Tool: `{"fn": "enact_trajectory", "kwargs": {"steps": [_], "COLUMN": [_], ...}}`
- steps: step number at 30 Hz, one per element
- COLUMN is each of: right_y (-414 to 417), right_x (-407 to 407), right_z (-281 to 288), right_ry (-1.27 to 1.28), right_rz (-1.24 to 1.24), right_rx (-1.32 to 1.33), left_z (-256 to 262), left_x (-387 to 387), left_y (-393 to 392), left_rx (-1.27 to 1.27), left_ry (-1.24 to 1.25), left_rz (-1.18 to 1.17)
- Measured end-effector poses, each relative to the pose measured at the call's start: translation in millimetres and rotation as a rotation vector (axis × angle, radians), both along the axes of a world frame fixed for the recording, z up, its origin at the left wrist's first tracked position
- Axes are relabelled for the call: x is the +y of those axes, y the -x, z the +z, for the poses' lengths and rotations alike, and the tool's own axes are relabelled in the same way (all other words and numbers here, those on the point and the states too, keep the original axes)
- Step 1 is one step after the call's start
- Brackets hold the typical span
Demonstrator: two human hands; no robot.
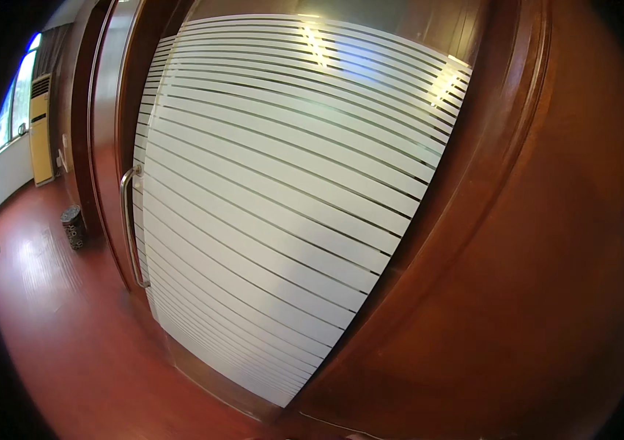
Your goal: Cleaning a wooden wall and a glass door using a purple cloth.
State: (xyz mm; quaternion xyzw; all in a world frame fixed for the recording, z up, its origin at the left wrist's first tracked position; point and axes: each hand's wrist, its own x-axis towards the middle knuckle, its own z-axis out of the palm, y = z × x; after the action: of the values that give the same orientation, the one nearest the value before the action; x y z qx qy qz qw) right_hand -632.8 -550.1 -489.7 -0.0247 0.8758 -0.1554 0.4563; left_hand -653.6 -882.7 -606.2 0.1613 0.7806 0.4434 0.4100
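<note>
Neither of my hands is in view. Before me stands a glass door (pixel 268 192) covered with frosted horizontal stripes, with narrow see-through gaps between them. A curved metal pull handle (pixel 127 231) is fixed upright near its left edge. Light reflections shine on the upper part of the glass. A dark reddish wooden frame (pixel 487 132) borders the door on the right. Whether the door is latched, I cannot tell.
Brown wood panelling (pixel 553 275) fills the right side. Reddish flooring (pixel 81 341) runs along the left. Farther off are a dark patterned bin (pixel 73 228), a tall yellowish floor-standing air conditioner (pixel 41 132) and a bright window (pixel 18 104).
</note>
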Motion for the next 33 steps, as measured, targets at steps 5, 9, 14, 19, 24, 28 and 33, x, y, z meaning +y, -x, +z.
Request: {"fn": "enact_trajectory", "kwargs": {"steps": [5,9,14,19,24,28,33], "right_y": [2,-3,-9,21,69,114,148], "right_x": [28,29,-1,-72,-127,-164,-193], "right_z": [20,25,32,41,44,93,213], "right_ry": [-0.047,-0.08,-0.114,-0.12,0.101,0.182,0.296], "right_rz": [-0.059,-0.061,-0.034,0.032,-0.183,-0.075,-0.041], "right_rx": [-0.046,-0.11,-0.152,-0.087,0.222,0.489,0.91], "left_z": [-10,-47,-60,0,14,82,240], "left_x": [-114,-172,-159,-184,-245,-207,-88], "left_y": [-4,-21,-28,56,116,169,207], "left_rx": [0.055,0.047,-0.124,-0.114,-0.041,0.032,-0.289], "left_ry": [0.657,0.708,0.528,0.457,0.485,0.139,-0.608], "left_rz": [0.147,0.243,0.451,0.273,0.612,0.422,0.189]}}
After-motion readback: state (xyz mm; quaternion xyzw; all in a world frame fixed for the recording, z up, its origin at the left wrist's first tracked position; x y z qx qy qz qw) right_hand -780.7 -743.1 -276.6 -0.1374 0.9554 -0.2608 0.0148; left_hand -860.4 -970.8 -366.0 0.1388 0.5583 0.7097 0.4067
